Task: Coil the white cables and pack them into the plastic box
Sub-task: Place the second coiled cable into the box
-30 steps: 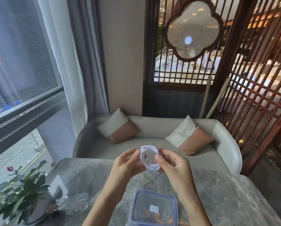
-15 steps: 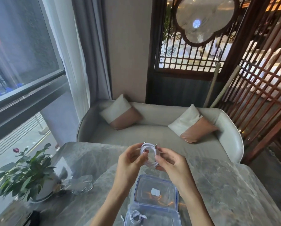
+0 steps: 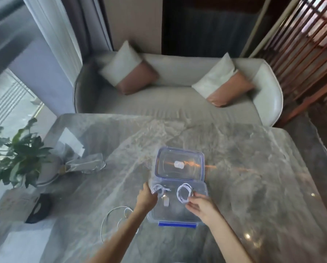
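Observation:
The clear plastic box [image 3: 177, 215] with a blue front clip stands open on the marble table, its lid [image 3: 179, 164] folded back flat behind it. One coiled white cable [image 3: 159, 189] lies in the box's far left corner. My right hand [image 3: 200, 205] pinches a second coiled white cable [image 3: 183, 193] and holds it low inside the box at the far right. My left hand [image 3: 146, 196] is at the box's left rim beside the first coil, its fingertips hidden. A loose white cable [image 3: 112, 215] lies uncoiled on the table left of the box, partly under my left forearm.
A potted plant [image 3: 16, 158] and a clear glass dish [image 3: 84, 164] stand at the table's left edge, with a black object [image 3: 38, 207] nearer me. A grey sofa [image 3: 177, 103] with two cushions lies beyond the table's far edge.
My view has tilted down towards the table. Both hands have come down from in front of me to the box, and the coil held between them is now in my right hand inside the box.

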`<state>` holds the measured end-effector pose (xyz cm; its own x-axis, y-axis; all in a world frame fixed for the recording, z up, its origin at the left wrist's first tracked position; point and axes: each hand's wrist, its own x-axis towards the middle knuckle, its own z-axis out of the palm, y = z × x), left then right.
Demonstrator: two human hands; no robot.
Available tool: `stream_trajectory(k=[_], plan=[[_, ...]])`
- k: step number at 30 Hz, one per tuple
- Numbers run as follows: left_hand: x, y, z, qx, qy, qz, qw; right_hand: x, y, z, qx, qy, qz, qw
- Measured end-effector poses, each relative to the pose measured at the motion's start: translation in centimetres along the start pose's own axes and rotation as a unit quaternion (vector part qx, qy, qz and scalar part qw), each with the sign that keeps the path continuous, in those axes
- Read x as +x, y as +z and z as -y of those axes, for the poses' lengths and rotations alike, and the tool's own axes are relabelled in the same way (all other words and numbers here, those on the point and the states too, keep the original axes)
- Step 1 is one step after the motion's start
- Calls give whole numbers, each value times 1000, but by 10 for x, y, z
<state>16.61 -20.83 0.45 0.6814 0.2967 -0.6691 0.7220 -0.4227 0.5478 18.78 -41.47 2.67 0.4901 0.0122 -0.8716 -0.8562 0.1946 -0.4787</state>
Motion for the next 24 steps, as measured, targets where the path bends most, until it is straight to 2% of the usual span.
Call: stream_trajectory(k=[4,8,11,17,21,24], plan=[[18,25,30,64,-38,35,997,47,10,-28,66,86,-51,993],[26,29,45,91,-40,31,995,80,25,-45,133,103,-109,980],[34,26,50,97,-29,36,994,97,40,-49,158,90,-117,976],[39,22,55,97,-4,50,994,104,57,-56,69,82,-63,992],[41,22,60,70,1,58,996,106,44,-56,66,74,-95,991],[42,21,63,41,15,58,997,102,41,-55,47,66,-73,994]])
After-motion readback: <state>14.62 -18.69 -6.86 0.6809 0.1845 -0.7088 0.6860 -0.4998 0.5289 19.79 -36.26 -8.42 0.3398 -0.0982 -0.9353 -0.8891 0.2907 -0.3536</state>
